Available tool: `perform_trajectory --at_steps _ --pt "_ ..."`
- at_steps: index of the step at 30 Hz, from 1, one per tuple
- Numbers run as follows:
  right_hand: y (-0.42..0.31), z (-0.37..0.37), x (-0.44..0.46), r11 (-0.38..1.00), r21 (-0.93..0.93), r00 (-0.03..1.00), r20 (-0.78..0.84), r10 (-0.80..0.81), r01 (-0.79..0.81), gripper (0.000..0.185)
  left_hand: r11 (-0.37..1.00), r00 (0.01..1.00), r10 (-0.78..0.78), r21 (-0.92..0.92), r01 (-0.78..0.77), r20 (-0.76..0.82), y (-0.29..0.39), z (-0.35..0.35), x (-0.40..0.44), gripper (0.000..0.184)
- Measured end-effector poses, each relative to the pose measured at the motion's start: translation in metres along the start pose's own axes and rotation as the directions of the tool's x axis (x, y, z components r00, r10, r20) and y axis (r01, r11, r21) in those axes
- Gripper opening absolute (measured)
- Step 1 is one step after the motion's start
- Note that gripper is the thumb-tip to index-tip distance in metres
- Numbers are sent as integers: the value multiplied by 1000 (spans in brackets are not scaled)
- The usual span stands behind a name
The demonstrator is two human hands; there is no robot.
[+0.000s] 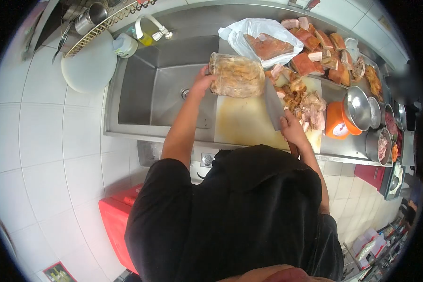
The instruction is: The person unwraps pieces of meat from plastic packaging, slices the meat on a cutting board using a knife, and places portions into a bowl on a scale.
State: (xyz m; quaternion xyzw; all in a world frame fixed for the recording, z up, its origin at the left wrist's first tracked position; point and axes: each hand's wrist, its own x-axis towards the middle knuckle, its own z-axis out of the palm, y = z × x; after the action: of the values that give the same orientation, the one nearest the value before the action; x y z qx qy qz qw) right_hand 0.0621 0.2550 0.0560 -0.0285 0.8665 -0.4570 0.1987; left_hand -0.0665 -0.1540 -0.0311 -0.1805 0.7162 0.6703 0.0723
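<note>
A large pale-brown block of meat (237, 75) lies at the back left of the cutting board (239, 117). My left hand (203, 81) grips its left end, beside the sink. In my right hand (292, 127) is a broad cleaver (272, 104), its blade upright near the block's right side, between it and the cut pieces. Chopped meat pieces (310, 105) are heaped on the board to the right of the blade. Behind the block, a white plastic bag (286, 37) lies open around a slab of meat (268, 46).
Left of the board is a steel sink (160, 94) with a white faucet (150, 26). Thick meat chunks (324, 47) fill a tray at the back right. An orange scale (336, 120) with a steel bowl (357, 108) and a pot (379, 145) stand on the right.
</note>
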Motion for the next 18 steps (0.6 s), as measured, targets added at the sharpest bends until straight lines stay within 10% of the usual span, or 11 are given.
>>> perform_trajectory --at_steps 8,12,18 --pt "-13 -21 -26 961 88 961 117 250 -261 17 985 985 -147 -102 137 -95 -22 -9 -47 88" --pt "18 -15 -25 993 32 992 70 108 -110 19 985 957 -113 -156 72 -269 -9 -17 -4 77" --pt "38 -15 -38 999 -10 998 33 50 -50 22 949 983 -141 -297 101 -117 21 0 30 45"
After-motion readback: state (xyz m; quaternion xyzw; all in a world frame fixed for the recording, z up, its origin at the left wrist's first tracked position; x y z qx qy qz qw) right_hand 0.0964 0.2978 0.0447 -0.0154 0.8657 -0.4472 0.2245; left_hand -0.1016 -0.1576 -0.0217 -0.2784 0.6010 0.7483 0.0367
